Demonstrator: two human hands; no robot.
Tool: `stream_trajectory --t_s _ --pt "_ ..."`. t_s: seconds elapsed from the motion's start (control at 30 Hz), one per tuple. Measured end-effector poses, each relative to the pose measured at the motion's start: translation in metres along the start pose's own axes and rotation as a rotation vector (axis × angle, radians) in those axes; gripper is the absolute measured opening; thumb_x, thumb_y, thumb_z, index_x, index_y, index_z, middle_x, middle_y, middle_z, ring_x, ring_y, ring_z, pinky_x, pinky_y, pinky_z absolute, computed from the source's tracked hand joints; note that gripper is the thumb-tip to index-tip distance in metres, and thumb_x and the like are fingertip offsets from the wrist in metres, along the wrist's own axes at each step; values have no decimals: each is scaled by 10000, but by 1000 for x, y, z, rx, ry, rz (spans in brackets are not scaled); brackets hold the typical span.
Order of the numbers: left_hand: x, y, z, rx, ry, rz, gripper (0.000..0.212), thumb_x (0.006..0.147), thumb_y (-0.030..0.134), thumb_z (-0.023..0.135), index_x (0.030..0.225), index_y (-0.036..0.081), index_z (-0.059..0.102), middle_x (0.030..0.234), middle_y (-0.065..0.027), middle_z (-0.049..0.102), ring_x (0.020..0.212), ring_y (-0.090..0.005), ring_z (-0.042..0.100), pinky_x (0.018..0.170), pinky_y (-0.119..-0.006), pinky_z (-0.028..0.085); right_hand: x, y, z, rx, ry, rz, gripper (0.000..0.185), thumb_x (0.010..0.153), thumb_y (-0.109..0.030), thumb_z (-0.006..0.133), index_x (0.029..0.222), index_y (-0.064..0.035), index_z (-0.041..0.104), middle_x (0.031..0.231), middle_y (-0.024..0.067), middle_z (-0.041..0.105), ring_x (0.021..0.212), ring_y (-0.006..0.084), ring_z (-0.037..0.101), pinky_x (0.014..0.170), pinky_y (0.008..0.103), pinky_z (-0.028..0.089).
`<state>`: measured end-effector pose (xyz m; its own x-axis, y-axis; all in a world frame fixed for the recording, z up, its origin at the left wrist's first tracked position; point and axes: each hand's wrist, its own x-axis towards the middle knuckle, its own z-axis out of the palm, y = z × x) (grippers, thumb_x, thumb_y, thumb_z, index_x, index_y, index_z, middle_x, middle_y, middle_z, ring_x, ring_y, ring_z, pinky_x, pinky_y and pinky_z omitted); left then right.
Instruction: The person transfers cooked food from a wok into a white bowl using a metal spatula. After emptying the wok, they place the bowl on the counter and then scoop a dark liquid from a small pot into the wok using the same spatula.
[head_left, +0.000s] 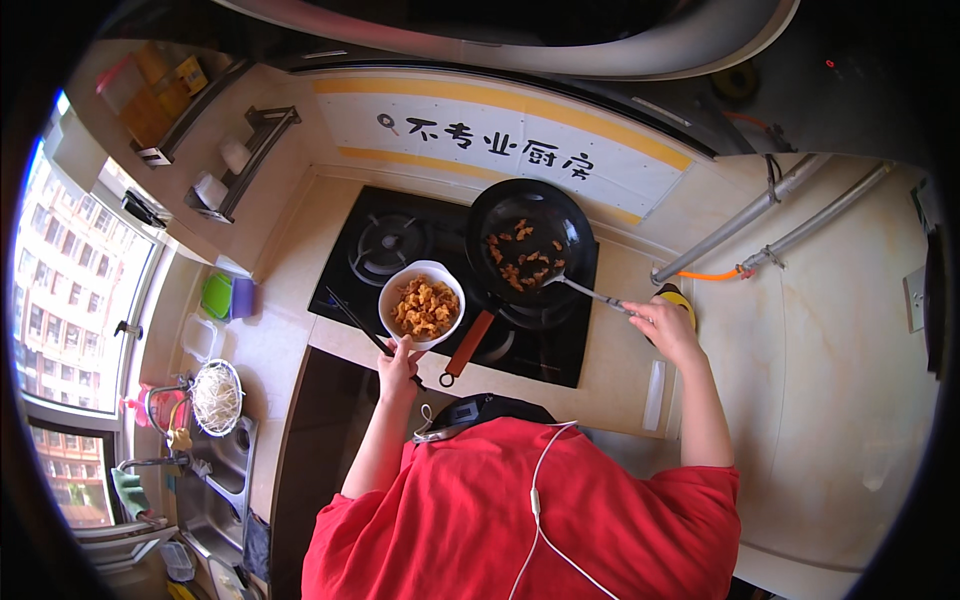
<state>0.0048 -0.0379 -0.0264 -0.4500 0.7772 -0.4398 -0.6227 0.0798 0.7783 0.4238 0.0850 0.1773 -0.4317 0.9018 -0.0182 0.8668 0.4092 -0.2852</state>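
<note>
My left hand (400, 366) grips the near rim of a white bowl (385, 307) and a pair of dark chopsticks (355, 316). Browned fried pieces of food (425, 307) fill much of the bowl, which is held over the front left of the stove. In my right hand (664, 326) is the handle of a metal spatula (589, 291). Its head reaches into a black wok (572, 217), among several scattered browned pieces (517, 270). The wok sits on the right burner, its reddish-brown handle (471, 343) pointing toward me.
The black gas stove (337, 281) has a second burner (391, 240) at left. A range hood (585, 60) hangs above. Left are a basket of white shreds (217, 397), a steel sink (214, 487) and a green-and-purple container (229, 295). Metal pipes (739, 217) run along the right wall.
</note>
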Motion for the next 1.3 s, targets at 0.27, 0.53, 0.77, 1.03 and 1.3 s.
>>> stream_trajectory --t_s 0.27,0.53,0.77,1.03,1.3 --pt "-4 6 7 -1 5 5 116 894 133 608 901 61 518 846 -52 617 715 -172 677 364 -173 224 -1 -1 38 110 50 -51 252 838 -247 637 1080 -197 683 744 115 564 683 303 582 633 398 467" --pt "-2 4 1 4 9 8 114 896 128 600 904 59 511 844 -62 623 723 -182 682 360 -171 218 25 -19 56 54 104 -41 254 837 -228 641 1087 -201 678 750 121 565 685 306 589 627 407 467" --pt "-2 5 -4 -7 18 12 122 892 125 601 923 50 510 860 -64 621 726 -188 683 365 -174 227 54 -21 70 71 168 -83 243 842 -206 643 1082 -190 678 754 117 571 713 300 595 651 397 476" --pt "-3 7 -6 -33 42 5 131 884 120 615 917 57 505 849 -47 587 718 -199 682 366 -176 233 81 -23 71 78 188 -86 235 840 -196 646 1071 -182 683 767 126 580 733 313 598 664 403 479" --pt "-1 7 -7 -37 46 -7 155 880 125 627 871 79 479 812 -29 566 717 -203 683 365 -175 238 94 -20 71 67 220 -134 237 819 -179 669 1056 -185 691 741 127 570 721 311 601 652 406 484"
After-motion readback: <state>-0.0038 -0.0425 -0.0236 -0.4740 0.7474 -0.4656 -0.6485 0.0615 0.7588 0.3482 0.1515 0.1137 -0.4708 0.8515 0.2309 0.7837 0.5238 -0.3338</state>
